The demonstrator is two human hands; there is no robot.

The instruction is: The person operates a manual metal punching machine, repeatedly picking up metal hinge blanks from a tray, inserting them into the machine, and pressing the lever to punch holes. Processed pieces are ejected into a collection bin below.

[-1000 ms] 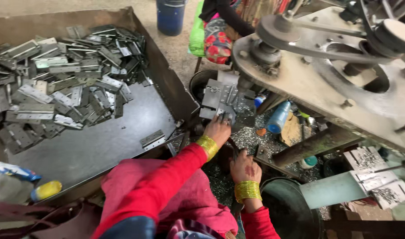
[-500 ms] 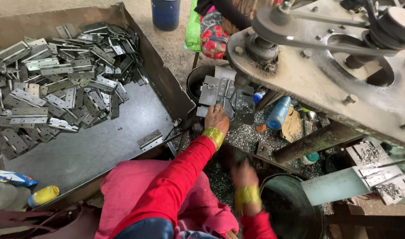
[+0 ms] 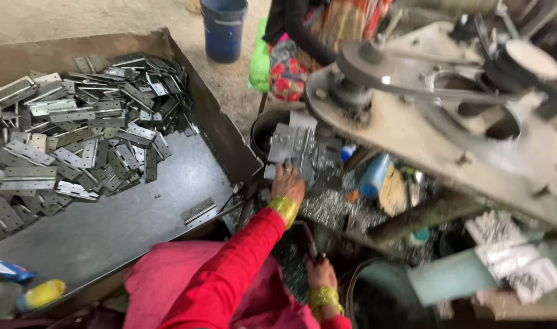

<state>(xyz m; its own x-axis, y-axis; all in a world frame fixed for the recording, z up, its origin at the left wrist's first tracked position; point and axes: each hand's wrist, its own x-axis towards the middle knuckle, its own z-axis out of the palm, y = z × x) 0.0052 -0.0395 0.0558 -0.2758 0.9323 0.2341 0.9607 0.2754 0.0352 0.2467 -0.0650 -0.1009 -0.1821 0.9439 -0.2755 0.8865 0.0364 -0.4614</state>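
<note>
My left hand, in a red sleeve with a gold bangle, reaches forward and grips a grey metal hinge plate at the near edge of a small stack of hinge plates on the machine bed. My right hand, also bangled, is low and close to me, closed around a dark lever handle. A big heap of the same hinge plates fills the left part of a dark metal tray. One loose hinge lies alone near the tray's right rim.
A heavy grey press with a belt and pulley overhangs the right side. Metal scrap litters the bed. A blue bottle, a blue bucket and another seated person are beyond. A yellow-capped bottle lies at the lower left.
My right hand has dropped lower and closer to me, onto the dark lever. My left hand has stayed at the stack of hinge plates.
</note>
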